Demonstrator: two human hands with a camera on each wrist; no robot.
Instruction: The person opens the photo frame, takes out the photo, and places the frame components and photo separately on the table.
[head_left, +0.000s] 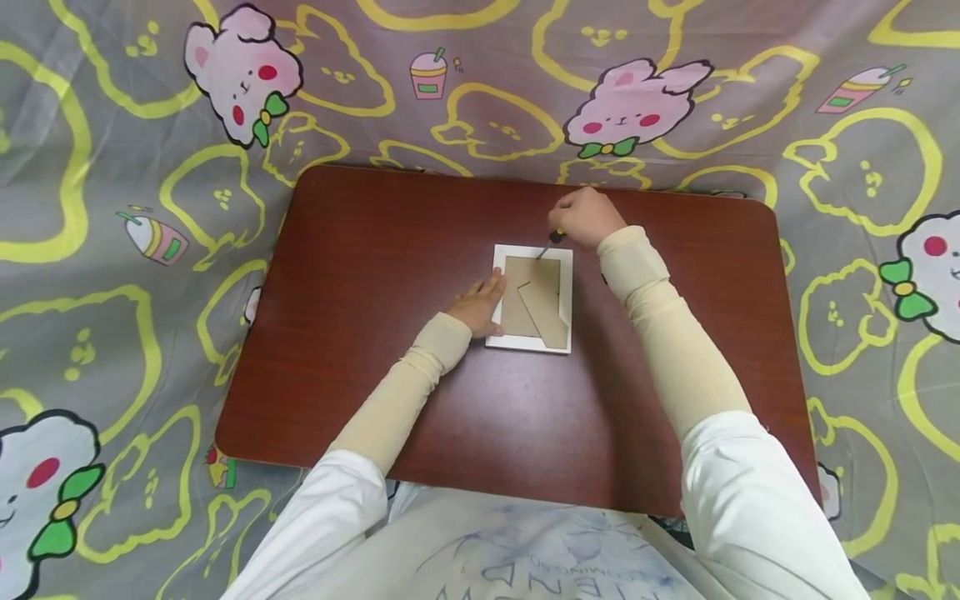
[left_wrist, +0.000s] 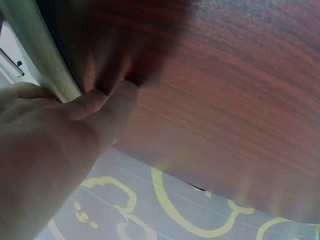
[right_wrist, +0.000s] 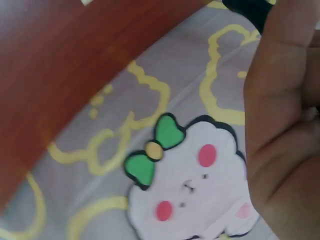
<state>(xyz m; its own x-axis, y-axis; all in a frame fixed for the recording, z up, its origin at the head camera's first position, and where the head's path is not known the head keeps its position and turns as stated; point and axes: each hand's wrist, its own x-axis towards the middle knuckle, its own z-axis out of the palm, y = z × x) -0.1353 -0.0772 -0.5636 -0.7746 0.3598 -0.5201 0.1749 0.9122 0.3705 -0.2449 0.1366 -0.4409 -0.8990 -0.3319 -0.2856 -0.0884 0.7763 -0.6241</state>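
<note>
A white photo frame (head_left: 521, 342) lies back side up on the table, its tan backing board (head_left: 517, 312) and stand flap (head_left: 546, 315) showing. My left hand (head_left: 476, 307) rests against the left side of the frame, fingers on its rim and thumb near the lower corner. The left wrist view shows fingers (left_wrist: 117, 102) beside the frame's edge (left_wrist: 50, 60). In my right hand (head_left: 585, 218) is a screwdriver (head_left: 555, 238), gripped by its dark handle. Its shaft slants down to the top edge of the backing. The right wrist view catches part of that handle (right_wrist: 247, 11).
The frame lies near the middle of a reddish-brown wooden table (head_left: 360, 292) with rounded corners. A grey cartoon-patterned cloth (head_left: 495, 67) hangs behind it and along both sides. A small dark thing (head_left: 604, 280) partly shows beside my right wrist.
</note>
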